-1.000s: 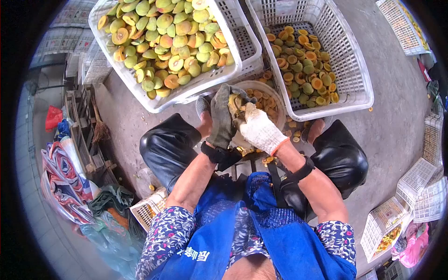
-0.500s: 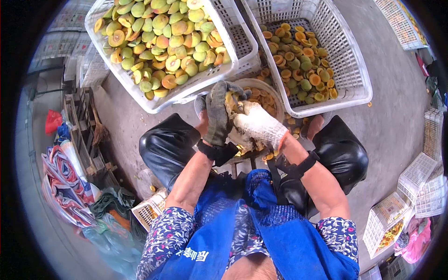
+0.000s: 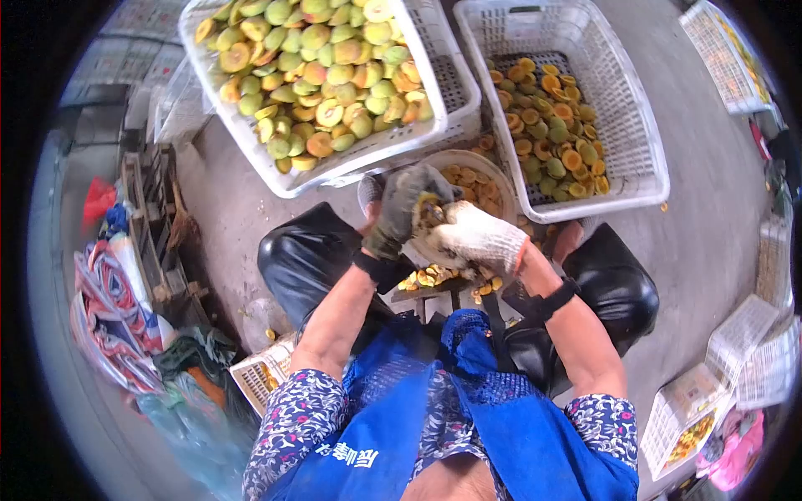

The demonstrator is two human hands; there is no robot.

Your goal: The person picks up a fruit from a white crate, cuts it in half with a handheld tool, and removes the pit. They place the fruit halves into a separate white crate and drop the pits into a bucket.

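Note:
My left hand [image 3: 399,210] wears a dark, stained glove and is closed around a halved peach-like fruit [image 3: 428,210], mostly hidden by the fingers. Against it presses my right hand [image 3: 480,236] in a white knit glove, its fingers closed; whatever they grip is hidden. Both hands meet over the near left side of a round pale tub [image 3: 507,190] holding orange-yellow pieces [image 3: 474,185]. Below the hands, yellow scraps [image 3: 430,277] lie on a small stand between my knees.
A white crate [image 3: 284,185] heaped with green-yellow fruit halves [image 3: 338,75] stands ahead to the left, on another crate. Ahead right, a second white crate [image 3: 622,108] holds hollowed halves [image 3: 555,134]. Wooden pallets [image 3: 154,225] and bundled sheets [image 3: 113,317] lie left; more crates [image 3: 689,413] stand right.
The view has shifted slightly, so the crates appear further right. My left hand has turned over the fruit, now covering more of it; my right hand stays pressed against it.

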